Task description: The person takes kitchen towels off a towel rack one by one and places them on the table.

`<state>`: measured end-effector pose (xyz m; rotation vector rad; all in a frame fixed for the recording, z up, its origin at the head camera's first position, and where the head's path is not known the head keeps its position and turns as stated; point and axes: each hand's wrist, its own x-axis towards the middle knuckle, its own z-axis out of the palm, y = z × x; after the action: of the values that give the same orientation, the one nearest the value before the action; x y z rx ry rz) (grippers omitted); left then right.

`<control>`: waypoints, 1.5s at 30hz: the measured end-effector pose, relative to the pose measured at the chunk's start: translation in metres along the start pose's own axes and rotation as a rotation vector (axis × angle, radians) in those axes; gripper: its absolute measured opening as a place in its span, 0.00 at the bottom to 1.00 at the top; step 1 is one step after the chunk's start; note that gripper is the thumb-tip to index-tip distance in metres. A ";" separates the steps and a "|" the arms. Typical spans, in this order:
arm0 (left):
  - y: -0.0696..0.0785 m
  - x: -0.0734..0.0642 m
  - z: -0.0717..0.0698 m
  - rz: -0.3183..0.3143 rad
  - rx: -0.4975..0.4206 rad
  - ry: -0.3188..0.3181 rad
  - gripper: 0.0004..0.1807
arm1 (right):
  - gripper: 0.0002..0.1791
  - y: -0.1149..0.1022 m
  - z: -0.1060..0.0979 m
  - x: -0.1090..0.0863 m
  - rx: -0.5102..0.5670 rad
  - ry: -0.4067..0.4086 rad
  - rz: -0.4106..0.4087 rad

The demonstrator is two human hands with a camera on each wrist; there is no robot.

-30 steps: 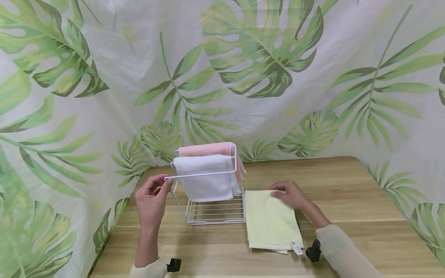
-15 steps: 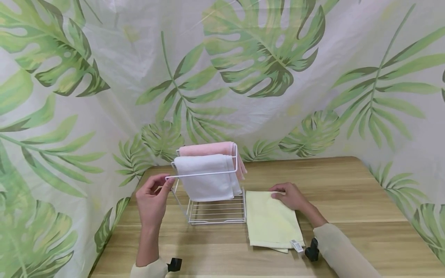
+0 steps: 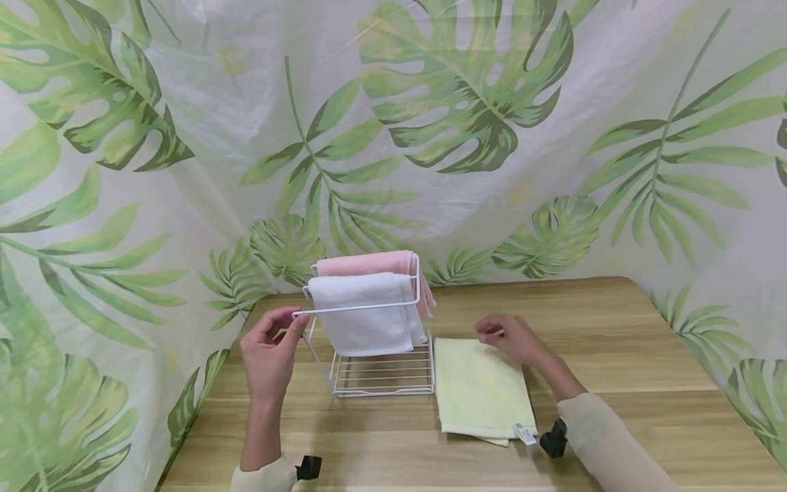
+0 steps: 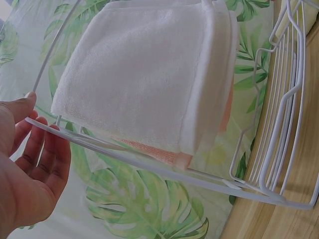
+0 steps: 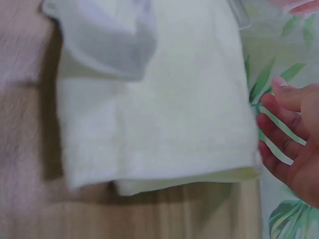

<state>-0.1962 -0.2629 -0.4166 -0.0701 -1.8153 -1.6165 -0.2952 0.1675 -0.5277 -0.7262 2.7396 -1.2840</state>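
Note:
At the front top corner of a white wire rack (image 3: 384, 393), my left hand (image 3: 268, 352) pinches the rail between thumb and fingers; the left wrist view shows the same grip on the wire (image 4: 149, 168). Over the rack's upper bars hang a white towel (image 3: 363, 321) and, behind it, a pink towel (image 3: 363, 264). A folded pale yellow towel (image 3: 482, 389) lies flat on the table at the rack's right. My right hand (image 3: 515, 339) hovers at its far right corner, thumb and fingers parted and holding nothing. In the right wrist view the fingers (image 5: 279, 137) stand beside the towel's edge.
The wooden table (image 3: 615, 355) runs back to a leaf-printed curtain (image 3: 467, 225). A white label (image 3: 524, 434) sticks out from the yellow towel's near right corner. Black wrist devices (image 3: 309, 468) sit at both sleeves.
My right hand has let go of the yellow towel's far corner and lifted slightly. The left hand, the rack and the hanging towels have stayed put.

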 end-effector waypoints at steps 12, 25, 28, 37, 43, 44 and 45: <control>0.000 0.000 0.001 0.006 -0.020 0.006 0.10 | 0.19 -0.062 -0.021 0.007 0.084 0.150 -0.058; -0.001 0.000 0.000 0.009 -0.012 0.007 0.10 | 0.20 -0.150 -0.041 0.023 0.059 0.252 -0.273; 0.000 -0.001 0.001 0.001 -0.006 0.006 0.11 | 0.20 -0.169 -0.043 0.027 0.063 0.256 -0.321; -0.001 -0.001 0.001 -0.008 -0.005 0.007 0.10 | 0.20 -0.205 -0.043 0.045 0.003 0.279 -0.498; -0.001 -0.001 0.001 0.001 -0.015 0.003 0.10 | 0.22 -0.216 -0.040 0.057 -0.047 0.242 -0.533; -0.001 -0.001 0.001 0.002 -0.014 0.002 0.10 | 0.22 -0.218 -0.039 0.060 -0.050 0.235 -0.539; -0.002 -0.001 0.001 0.001 -0.018 0.002 0.10 | 0.22 -0.219 -0.038 0.062 -0.054 0.229 -0.544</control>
<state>-0.1965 -0.2618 -0.4185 -0.0772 -1.7989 -1.6313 -0.2711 0.0478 -0.3319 -1.4955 2.8698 -1.4549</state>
